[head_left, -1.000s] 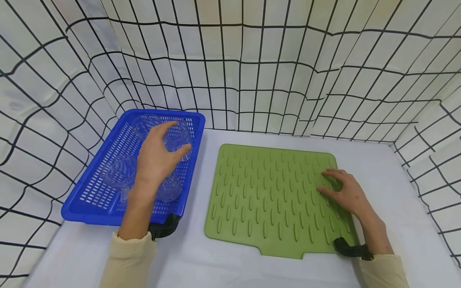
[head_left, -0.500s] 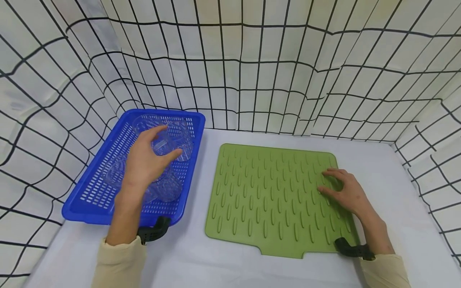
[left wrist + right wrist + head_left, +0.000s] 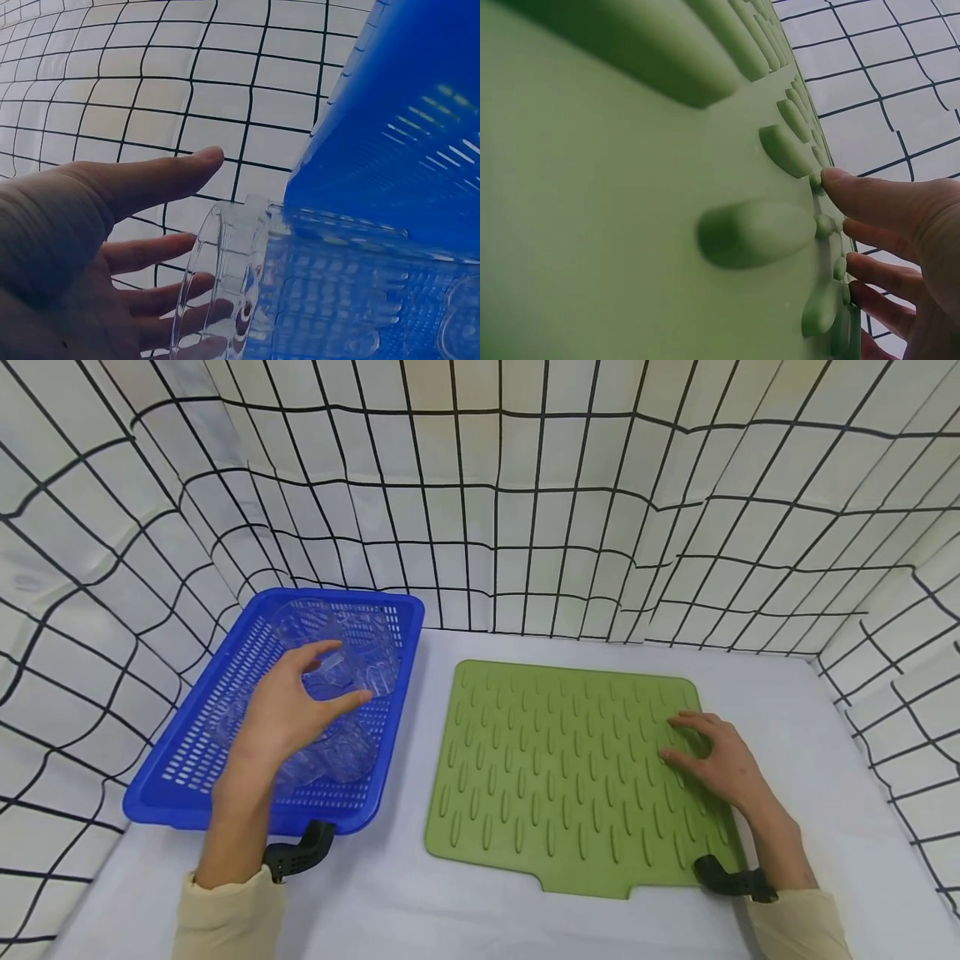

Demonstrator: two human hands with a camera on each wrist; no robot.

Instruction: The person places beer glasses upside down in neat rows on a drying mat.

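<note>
"What have I got on the left?"

"Nothing in the grip. Your left hand (image 3: 281,706) hangs over the blue basket (image 3: 161,810), thumb and fingers parted widely."

"Where are the glasses?"

"Your clear vessels (image 3: 345,753) lie together in that basket, on its slotted floor. One shows through the gap between your thumb and forefinger. From the left wrist, a round rim sits right by your fingers, with the thumb well off it. It's see-through and the view is dim, so I can't tell whether you're touching it."

"And my other side?"

"Your right hand (image 3: 716,760) is loosely curved at the right edge of the green mat (image 3: 566,777), thumb and forefinger apart over its raised ridges, holding nothing."

"What else is round me?"

"The mat lies flat on a white cloth (image 3: 390,893), right of the basket and apart from it, its tab toward you. A black-lined white screen (image 3: 517,514) stands behind and at both sides."
</note>
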